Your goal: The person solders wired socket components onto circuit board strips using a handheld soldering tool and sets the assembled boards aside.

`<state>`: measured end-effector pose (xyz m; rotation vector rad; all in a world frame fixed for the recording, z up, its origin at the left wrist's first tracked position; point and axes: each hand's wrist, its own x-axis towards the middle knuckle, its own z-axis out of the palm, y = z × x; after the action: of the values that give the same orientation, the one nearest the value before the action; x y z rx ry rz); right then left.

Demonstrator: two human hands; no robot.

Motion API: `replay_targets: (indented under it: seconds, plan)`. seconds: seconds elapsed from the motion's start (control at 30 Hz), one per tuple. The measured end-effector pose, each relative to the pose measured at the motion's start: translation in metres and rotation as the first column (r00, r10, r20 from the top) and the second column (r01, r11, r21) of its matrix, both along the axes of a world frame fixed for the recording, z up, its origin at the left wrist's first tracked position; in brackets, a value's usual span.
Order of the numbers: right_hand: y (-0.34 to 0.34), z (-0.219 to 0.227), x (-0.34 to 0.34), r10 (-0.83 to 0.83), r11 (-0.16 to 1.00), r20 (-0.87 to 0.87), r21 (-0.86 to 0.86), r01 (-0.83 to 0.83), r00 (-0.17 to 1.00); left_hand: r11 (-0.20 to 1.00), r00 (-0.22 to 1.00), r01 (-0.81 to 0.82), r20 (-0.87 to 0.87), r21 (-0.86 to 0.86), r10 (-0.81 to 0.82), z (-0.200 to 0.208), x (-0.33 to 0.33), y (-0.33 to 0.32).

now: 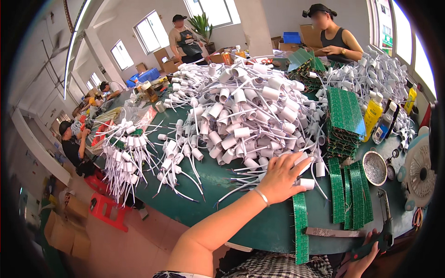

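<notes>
My left hand (280,180), with a pale band at its wrist, reaches over the near edge of a big heap of white lamp sockets with wires (241,125). Its fingers are spread and touch the sockets; a loose white socket (306,184) lies by the thumb. At the lower right, my right hand (364,262) is closed around the dark handle of a soldering gun (382,238), its slim metal end pointing up and away. A long green circuit board strip (301,229) lies below my left hand, hanging over the table edge. Several more green strips (354,194) lie between my hands.
A grey metal bar (334,232) lies near the front edge. To the right stand a bowl of silvery bits (374,167), a white fan (419,171), a yellow bottle (372,116) and stacked circuit boards (345,116). Red stools (107,211) are at left. People work around the table.
</notes>
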<state>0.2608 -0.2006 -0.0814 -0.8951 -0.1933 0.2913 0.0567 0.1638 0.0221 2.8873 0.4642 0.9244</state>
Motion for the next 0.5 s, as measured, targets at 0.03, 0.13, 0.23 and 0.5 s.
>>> replay_targets:
  seconds: [0.03,0.13,0.23,0.5]
  plan:
    - [-0.003,-0.001,0.001,0.020,1.000,-0.002,0.002,-0.019,1.000,0.998,0.999,0.049,0.008,-0.035,-0.049,0.006,-0.015,0.004]
    - [0.005,0.023,-0.010,-0.001,0.997,-0.104,-0.072,-0.006,0.995,0.992,0.990,-0.115,0.083,0.059,0.110,0.006,-0.073,0.037]
    - [0.010,0.030,-0.014,-0.008,0.998,-0.117,-0.063,0.001,0.993,0.885,0.895,-0.446,0.058,0.132,0.442,0.001,-0.151,0.099]
    - [-0.002,0.003,0.001,0.046,0.998,-0.004,-0.034,-0.046,0.999,0.835,0.764,-0.508,-0.337,0.213,0.551,-0.021,-0.233,0.163]
